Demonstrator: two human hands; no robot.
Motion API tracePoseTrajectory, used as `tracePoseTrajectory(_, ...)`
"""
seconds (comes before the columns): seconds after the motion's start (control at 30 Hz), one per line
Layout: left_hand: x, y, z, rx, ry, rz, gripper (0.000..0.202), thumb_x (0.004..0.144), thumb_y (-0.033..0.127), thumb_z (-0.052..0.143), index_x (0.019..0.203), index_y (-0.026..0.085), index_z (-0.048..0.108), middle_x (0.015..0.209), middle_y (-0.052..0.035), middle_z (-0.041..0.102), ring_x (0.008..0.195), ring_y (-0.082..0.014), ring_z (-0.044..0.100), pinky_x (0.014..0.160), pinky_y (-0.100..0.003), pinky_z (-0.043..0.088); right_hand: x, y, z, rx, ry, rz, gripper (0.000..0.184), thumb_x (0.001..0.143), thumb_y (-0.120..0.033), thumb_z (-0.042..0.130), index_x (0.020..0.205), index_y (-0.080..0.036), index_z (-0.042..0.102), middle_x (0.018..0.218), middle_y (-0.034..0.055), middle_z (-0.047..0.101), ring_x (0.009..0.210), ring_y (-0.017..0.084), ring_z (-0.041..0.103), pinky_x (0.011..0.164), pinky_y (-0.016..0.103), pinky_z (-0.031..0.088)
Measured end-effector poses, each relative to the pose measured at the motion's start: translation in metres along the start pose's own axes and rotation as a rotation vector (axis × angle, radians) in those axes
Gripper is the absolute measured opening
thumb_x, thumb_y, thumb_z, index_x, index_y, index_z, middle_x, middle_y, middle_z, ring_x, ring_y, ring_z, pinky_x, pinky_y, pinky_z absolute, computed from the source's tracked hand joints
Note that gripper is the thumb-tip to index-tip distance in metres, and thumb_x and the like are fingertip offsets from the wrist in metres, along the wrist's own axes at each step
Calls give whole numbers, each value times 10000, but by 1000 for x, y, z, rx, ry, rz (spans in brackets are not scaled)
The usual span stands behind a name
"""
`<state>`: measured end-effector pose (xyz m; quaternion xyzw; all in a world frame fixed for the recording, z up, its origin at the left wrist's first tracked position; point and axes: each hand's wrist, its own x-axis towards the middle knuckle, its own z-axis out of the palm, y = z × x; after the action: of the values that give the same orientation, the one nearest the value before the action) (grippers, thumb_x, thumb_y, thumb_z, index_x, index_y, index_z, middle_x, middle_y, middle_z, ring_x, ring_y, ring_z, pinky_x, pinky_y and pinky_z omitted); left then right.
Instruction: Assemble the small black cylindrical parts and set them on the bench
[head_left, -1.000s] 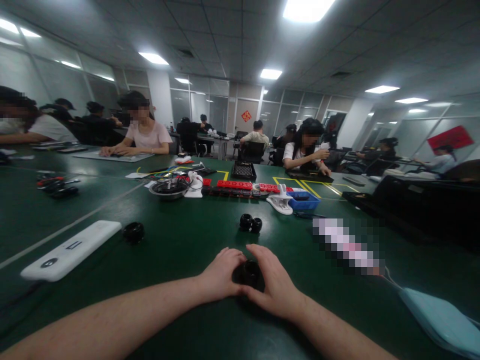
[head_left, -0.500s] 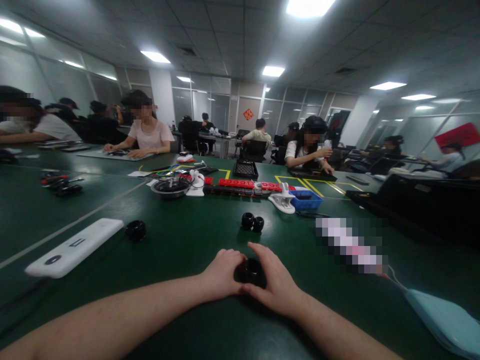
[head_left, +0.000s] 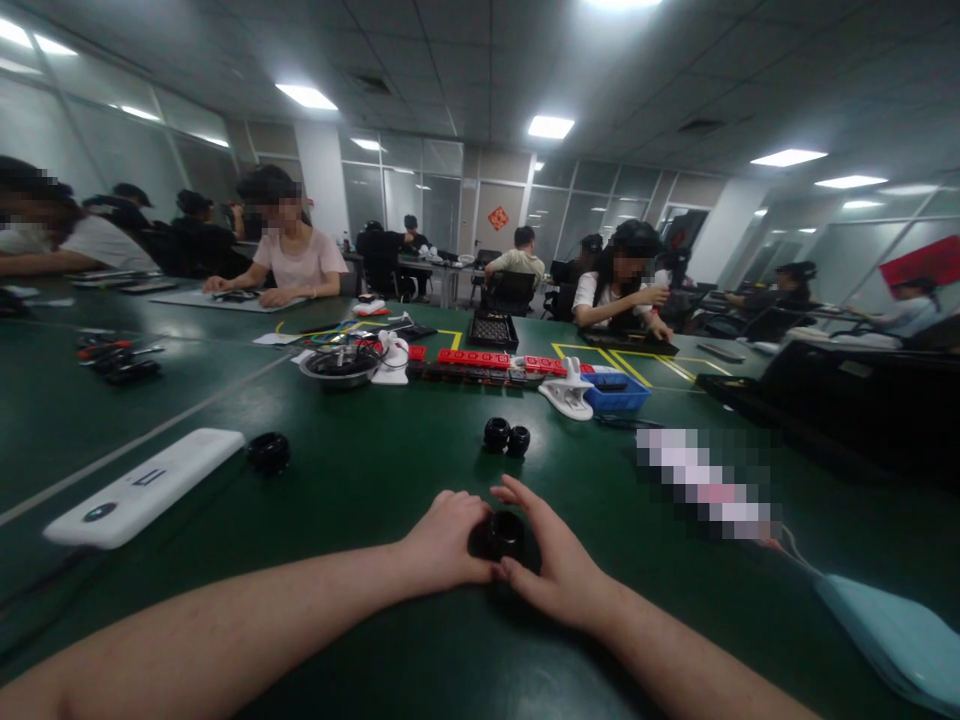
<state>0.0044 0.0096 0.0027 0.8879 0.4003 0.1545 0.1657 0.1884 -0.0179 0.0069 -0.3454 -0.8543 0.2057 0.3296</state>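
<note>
On the table in front of me, a glossy black round piece with a hollow top (head_left: 507, 533) sits between my two hands. My left hand (head_left: 448, 538) is closed around its left side, thumb at the near edge. To its right, my right hand (head_left: 553, 562) is curved with thumb and fingers apart, and a dark gap shows between palm and piece. Its thumb tip is close to my left thumb; whether it touches the piece I cannot tell. Just beyond my hands stand two similar black round pieces, a left one (head_left: 496, 434) and a right one (head_left: 518, 441).
Another black round piece (head_left: 268, 453) lies left, beside a white power bank (head_left: 146, 488). Farther back are red strips (head_left: 472, 358), a wire-filled bowl (head_left: 339, 368), a white clip (head_left: 568, 392) and a blue bin (head_left: 616, 393). A light-blue object (head_left: 892, 635) lies right. Co-workers sit across.
My right hand has loosened slightly, and more of the black piece shows between my hands. My left hand stays in place around it. The view has shifted slightly.
</note>
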Motion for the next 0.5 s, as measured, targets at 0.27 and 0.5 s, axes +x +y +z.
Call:
tracePoseTrajectory(0.27,1,0,1,30,-1,12,354,640,451,674,811,163,558,791,-19,574,765,-222,528,696,-324,383,2,0,2,-50,42,146,636,681,-212,632,1242,-184,334,1064,96,534,979,243,534,877,430,427)
tracePoseTrajectory(0.5,0,-4,2,-3,5,22,384,659,480,653,851,162,555,821,-23,579,772,-217,528,720,-333,385,0,-1,-1,-39,16,31,683,706,-212,590,1303,-174,260,1244,141,445,1134,274,444,946,462,369)
